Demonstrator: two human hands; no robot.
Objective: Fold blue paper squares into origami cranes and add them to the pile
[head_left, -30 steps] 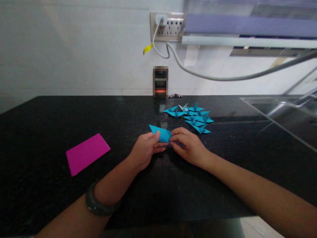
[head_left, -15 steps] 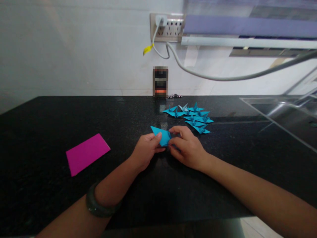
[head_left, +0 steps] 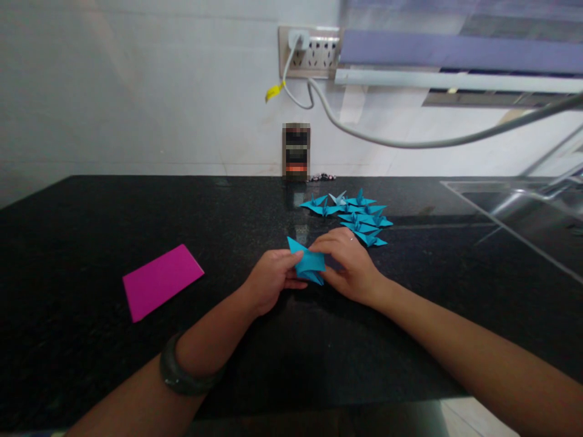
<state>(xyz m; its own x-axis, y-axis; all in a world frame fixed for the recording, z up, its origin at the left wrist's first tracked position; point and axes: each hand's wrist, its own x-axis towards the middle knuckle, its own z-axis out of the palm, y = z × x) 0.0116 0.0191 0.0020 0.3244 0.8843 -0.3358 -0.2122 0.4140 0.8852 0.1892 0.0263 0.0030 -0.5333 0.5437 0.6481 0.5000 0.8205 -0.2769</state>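
Observation:
A partly folded piece of blue origami paper (head_left: 311,261) is held between both hands above the dark counter, its layers spread at the lower right. My left hand (head_left: 272,276) pinches its left side, thumb on top and fingers beneath. On the right, my right hand (head_left: 350,267) is closed on the paper's right edge, with the fingertips partly hidden behind it. Several folded blue paper cranes (head_left: 359,220) stand in a cluster just beyond my right hand, and a paler crane (head_left: 337,198) is at their back.
A magenta stack of paper (head_left: 163,282) lies at left on the black counter (head_left: 255,376). Against the wall leans a blurred-out upright object (head_left: 296,152) with a beaded strand (head_left: 322,177) beside it. A sink (head_left: 514,203) is at right; a grey cable (head_left: 410,144) hangs from the socket (head_left: 314,53).
The blue paper has turned and shifted slightly right, and its folded layers now show opened at the lower side. My right hand's fingers have moved along its right edge.

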